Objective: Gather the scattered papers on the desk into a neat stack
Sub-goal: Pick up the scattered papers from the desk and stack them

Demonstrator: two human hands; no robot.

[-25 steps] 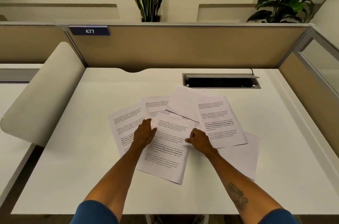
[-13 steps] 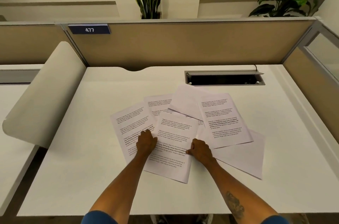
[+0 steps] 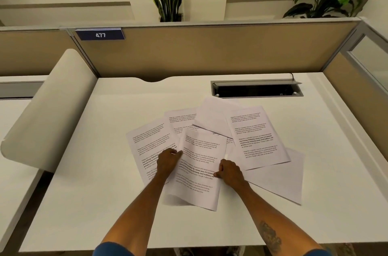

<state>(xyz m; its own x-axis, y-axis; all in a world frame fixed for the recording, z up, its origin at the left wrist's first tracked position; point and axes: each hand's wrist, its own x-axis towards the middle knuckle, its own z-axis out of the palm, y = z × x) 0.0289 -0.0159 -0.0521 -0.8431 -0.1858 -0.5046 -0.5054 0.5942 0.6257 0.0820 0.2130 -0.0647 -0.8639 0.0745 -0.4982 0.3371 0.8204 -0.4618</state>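
Note:
Several printed sheets lie fanned and overlapping on the white desk (image 3: 84, 203). The nearest one, the front sheet (image 3: 197, 174), is held at both side edges: my left hand (image 3: 168, 161) pinches its left edge and my right hand (image 3: 230, 171) pinches its right edge. Its near end curls slightly off the desk. Under it on the left lies a tilted printed sheet (image 3: 147, 140). A second printed sheet (image 3: 256, 136) rests on the right, over a blank sheet (image 3: 283, 178). Two more sheets (image 3: 210, 117) lie behind, partly covered.
An open cable hatch (image 3: 256, 89) is set into the desk behind the papers. Tan partition walls (image 3: 210, 52) close the back and right. A rounded white divider (image 3: 48, 113) stands on the left. Plants sit above the partition.
Both hands slid from resting flat on the front sheet to gripping its side edges, and the sheet has turned more upright and lifted a little at its near end.

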